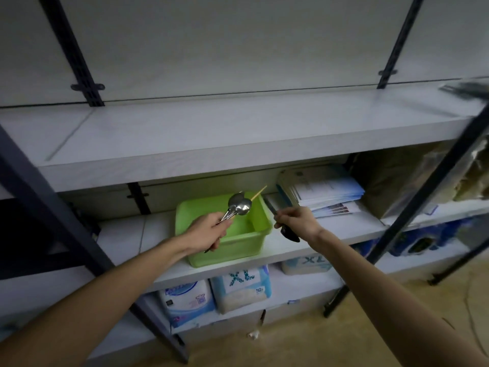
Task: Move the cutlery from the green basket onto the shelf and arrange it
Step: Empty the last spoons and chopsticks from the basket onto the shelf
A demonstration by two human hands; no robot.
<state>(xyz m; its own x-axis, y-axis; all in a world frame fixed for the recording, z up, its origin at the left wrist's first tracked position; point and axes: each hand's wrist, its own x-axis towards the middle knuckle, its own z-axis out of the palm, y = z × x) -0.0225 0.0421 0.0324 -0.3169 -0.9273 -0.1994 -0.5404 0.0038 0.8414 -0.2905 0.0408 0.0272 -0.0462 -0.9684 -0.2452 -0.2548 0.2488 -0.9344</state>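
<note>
A green plastic basket (239, 241) stands on the middle shelf (344, 229), under the wide white upper shelf (211, 133). My left hand (205, 231) grips a bunch of metal spoons (238, 205) together with a thin wooden stick (258, 193), held above the basket with the bowls pointing up and away. My right hand (299, 221) grips a black-handled knife (287, 233) just right of the basket; its blade (271, 205) points up and left over the basket's right rim. What lies inside the basket is mostly hidden by my left hand.
A stack of papers and booklets (322, 193) lies on the middle shelf right of the basket, with brown bags (412, 178) further right. Dark metal uprights (428, 181) frame the shelves. Packs marked XL (240, 287) fill the lower shelf. A dark blurred object (465, 88) sits at the upper shelf's right end.
</note>
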